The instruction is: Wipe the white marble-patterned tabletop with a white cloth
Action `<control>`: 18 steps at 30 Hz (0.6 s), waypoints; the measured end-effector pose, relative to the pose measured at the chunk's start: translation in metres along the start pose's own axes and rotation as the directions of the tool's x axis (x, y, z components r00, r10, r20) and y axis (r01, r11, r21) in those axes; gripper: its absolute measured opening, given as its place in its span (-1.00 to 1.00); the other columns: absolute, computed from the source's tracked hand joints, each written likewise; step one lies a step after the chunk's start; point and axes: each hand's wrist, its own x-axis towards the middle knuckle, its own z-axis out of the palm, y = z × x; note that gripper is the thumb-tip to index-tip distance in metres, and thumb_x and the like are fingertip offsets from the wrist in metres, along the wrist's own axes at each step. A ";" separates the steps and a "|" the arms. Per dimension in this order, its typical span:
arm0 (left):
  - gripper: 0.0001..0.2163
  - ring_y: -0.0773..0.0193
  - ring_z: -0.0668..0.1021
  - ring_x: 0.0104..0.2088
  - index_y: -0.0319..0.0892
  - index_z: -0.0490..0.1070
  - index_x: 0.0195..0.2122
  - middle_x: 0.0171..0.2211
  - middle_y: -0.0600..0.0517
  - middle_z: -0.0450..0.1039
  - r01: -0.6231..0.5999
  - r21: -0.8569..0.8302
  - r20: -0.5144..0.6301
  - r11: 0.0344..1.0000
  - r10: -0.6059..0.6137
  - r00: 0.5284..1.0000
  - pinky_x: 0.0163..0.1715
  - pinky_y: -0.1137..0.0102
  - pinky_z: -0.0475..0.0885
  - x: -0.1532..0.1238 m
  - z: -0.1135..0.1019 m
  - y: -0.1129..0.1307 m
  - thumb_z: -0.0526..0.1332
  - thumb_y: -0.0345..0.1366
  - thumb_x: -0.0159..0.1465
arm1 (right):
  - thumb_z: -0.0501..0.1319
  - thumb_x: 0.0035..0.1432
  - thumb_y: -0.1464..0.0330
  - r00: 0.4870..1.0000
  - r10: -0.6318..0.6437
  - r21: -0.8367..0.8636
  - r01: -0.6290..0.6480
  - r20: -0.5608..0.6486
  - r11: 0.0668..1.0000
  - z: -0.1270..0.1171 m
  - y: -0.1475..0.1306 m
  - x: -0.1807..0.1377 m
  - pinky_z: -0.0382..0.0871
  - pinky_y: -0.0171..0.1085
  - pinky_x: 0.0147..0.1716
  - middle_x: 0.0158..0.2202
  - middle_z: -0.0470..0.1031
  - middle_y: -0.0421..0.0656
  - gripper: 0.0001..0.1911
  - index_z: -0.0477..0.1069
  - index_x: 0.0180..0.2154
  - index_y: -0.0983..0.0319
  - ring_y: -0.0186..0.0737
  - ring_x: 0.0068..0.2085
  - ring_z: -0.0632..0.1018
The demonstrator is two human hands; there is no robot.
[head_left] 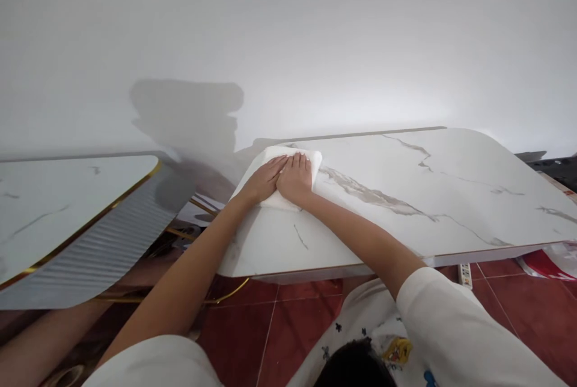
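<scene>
Both of my hands press down on a folded white cloth [282,202] near the left end of a white marble-patterned tabletop [383,195]. My left hand [265,180] lies flat with its fingers pointing up and to the right. Beside it, touching at the fingertips, my right hand [295,178] rests flat with its fingers pointing away from me. The cloth spreads out past the fingers on the far side and toward the left corner. Grey-brown veins run across the tabletop to the right of the cloth.
Left of a gap stands a second marble-patterned table [76,207] with gold trim and a ribbed grey side. A white wall [288,32] rises behind both. Below are red floor tiles [297,321], a power strip [464,276] and dark hair [356,366] close to me.
</scene>
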 end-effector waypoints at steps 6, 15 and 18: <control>-0.51 0.14 0.13 0.28 -0.22 0.04 0.27 0.29 -0.07 0.06 0.004 0.013 -0.015 1.000 -0.003 1.000 0.28 0.13 0.02 -0.055 -0.012 0.027 -0.21 -0.19 0.35 | -0.11 0.28 0.41 0.998 -0.070 0.004 0.070 0.011 0.998 -0.009 -0.019 -0.049 -0.21 -0.02 0.25 0.31 -0.04 0.24 -0.43 0.00 0.23 0.62 0.10 0.31 -0.02; -0.51 0.13 0.13 0.28 -0.13 -0.06 0.31 0.31 -0.05 0.03 0.123 0.101 0.013 0.987 -0.125 0.992 0.27 0.09 0.03 -0.136 -0.030 0.073 -0.22 -0.21 0.35 | -0.09 0.26 0.45 0.981 -0.186 0.091 0.181 0.051 0.979 -0.014 -0.046 -0.114 -0.18 0.03 0.25 0.30 -0.04 0.27 -0.44 0.01 0.23 0.64 0.09 0.31 0.00; -0.51 0.15 0.12 0.29 -0.14 -0.06 0.31 0.31 -0.06 0.03 0.140 0.117 -0.005 0.983 -0.140 0.990 0.27 0.09 0.01 -0.152 -0.033 0.082 -0.23 -0.23 0.35 | -0.09 0.26 0.45 0.974 -0.220 0.108 0.213 0.050 0.971 -0.013 -0.052 -0.125 -0.15 0.05 0.24 0.29 -0.04 0.28 -0.44 0.01 0.23 0.65 0.11 0.31 0.02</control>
